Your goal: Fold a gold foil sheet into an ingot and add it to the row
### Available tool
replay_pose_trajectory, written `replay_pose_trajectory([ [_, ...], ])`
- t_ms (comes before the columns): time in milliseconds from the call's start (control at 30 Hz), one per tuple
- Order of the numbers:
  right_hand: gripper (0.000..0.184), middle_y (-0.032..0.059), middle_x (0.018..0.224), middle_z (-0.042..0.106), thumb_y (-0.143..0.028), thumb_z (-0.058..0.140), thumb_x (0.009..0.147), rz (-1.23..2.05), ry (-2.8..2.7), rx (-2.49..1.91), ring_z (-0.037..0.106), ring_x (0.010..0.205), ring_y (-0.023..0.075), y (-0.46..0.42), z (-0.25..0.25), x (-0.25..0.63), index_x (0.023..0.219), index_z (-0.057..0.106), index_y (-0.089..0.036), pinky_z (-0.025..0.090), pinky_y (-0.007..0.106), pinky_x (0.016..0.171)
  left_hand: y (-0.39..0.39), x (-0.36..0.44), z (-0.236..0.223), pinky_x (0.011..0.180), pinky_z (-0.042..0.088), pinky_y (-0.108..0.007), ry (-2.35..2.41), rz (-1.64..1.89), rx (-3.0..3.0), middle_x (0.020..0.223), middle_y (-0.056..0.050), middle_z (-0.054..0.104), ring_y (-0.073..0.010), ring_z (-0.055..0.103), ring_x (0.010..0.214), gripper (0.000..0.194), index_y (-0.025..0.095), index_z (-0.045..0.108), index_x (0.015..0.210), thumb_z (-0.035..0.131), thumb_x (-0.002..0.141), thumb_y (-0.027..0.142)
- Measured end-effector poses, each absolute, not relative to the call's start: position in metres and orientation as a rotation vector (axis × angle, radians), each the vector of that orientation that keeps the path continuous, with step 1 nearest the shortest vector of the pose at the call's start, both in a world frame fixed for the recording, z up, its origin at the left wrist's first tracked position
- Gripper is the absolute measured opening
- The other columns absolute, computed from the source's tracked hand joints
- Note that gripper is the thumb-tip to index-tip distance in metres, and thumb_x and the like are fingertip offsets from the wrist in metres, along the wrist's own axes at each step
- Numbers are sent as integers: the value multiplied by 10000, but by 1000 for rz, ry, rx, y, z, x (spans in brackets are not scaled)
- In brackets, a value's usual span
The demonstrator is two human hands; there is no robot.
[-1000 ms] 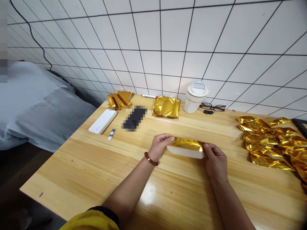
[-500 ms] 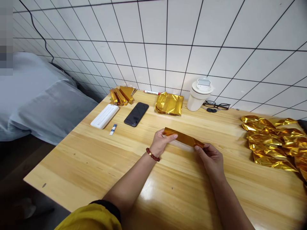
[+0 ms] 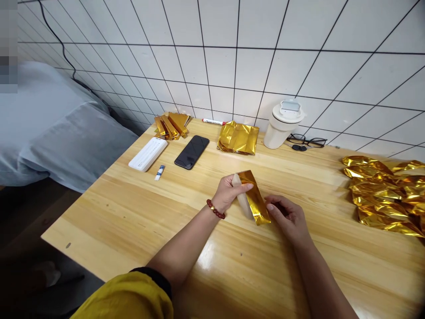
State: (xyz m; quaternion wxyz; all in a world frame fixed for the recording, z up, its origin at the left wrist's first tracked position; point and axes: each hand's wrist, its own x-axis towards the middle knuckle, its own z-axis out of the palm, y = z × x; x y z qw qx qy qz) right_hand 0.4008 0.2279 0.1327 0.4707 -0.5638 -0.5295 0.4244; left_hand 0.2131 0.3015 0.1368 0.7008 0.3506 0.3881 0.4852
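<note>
My left hand (image 3: 226,193), with a red bead bracelet (image 3: 215,210) on the wrist, pinches a folded strip of gold foil paper (image 3: 254,197) near its upper end. The strip slants down to the right, shiny gold on one face, with a pale layer showing on its left. Close beside the strip's right edge is my right hand (image 3: 288,218), its fingers curled and the thumb slightly apart from them. Whether a fingertip touches the edge is unclear. A stack of gold foil sheets (image 3: 238,138) lies beyond my hands.
Along the back are folded gold strips (image 3: 172,125), a marker (image 3: 213,122), a white cup (image 3: 282,125) and glasses (image 3: 307,141). A power bank (image 3: 148,154), phone (image 3: 191,152) and small packet (image 3: 160,172) lie left. Crumpled gold foil (image 3: 381,190) covers the right side.
The strip has swung from nearly level to a steep slant, its right end now lower and out of my right hand. My left hand keeps its pinch. The view has shifted slightly.
</note>
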Motion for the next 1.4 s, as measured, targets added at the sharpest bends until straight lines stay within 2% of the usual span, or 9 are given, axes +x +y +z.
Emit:
replay_pose_trajectory([
  [233,182,36,674,693,-383,762,781,960,-1457,-1305,604,605,153,226,123,403,734,742,-208,487,268,576,297,213,138,606,460,-237,856,900,983,641,3,641,-94,542,585,441,107,699,662,901,515,470],
  [333,140,30,713,732,-364,766,787,1009,-1323,-1269,637,602,149,226,119,404,754,759,-228,520,262,582,297,213,138,617,456,-240,797,812,1103,646,12,616,-102,543,606,464,116,690,676,893,510,500],
  [500,125,33,809,779,-352,811,734,1100,-1215,-1217,714,702,193,229,118,403,815,796,-257,592,307,674,297,214,132,751,478,-267,638,723,1526,844,-50,687,-162,626,800,344,147,728,814,832,653,432],
  [667,152,37,887,789,-327,824,711,1164,-1149,-1185,735,774,208,229,123,403,849,804,-267,606,334,756,299,212,129,693,442,-250,617,750,1612,798,-44,636,-144,578,755,244,138,623,672,736,721,349],
  [867,170,26,777,764,-329,856,659,1127,-984,-1174,688,689,173,232,122,410,781,774,-243,577,300,684,299,208,139,576,380,-219,618,652,1462,730,-5,552,-111,492,655,176,136,608,691,707,660,279],
  [1000,231,4,699,712,-377,866,623,1026,-792,-1165,603,592,129,235,117,415,757,752,-228,514,260,593,300,207,139,578,401,-213,611,644,1451,787,-31,605,-120,534,684,162,129,622,664,734,609,233],
  [1100,227,-7,695,697,-372,868,610,1034,-677,-1153,573,579,115,237,118,415,714,732,-223,467,241,548,299,207,138,571,407,-212,625,665,1341,766,-27,622,-111,534,655,232,123,675,719,796,584,268],
  [1200,234,-7,745,711,-362,874,602,1063,-656,-1155,598,626,132,236,120,414,751,743,-238,476,251,559,301,208,138,625,449,-233,689,831,1078,711,-17,640,-118,561,653,317,132,719,766,852,565,339],
  [1400,207,-6,763,725,-327,867,632,1099,-774,-1194,591,641,126,232,120,413,805,778,-255,484,245,565,306,212,139,744,471,-252,774,1193,692,659,-6,667,-103,587,658,265,151,703,585,902,500,305],
])
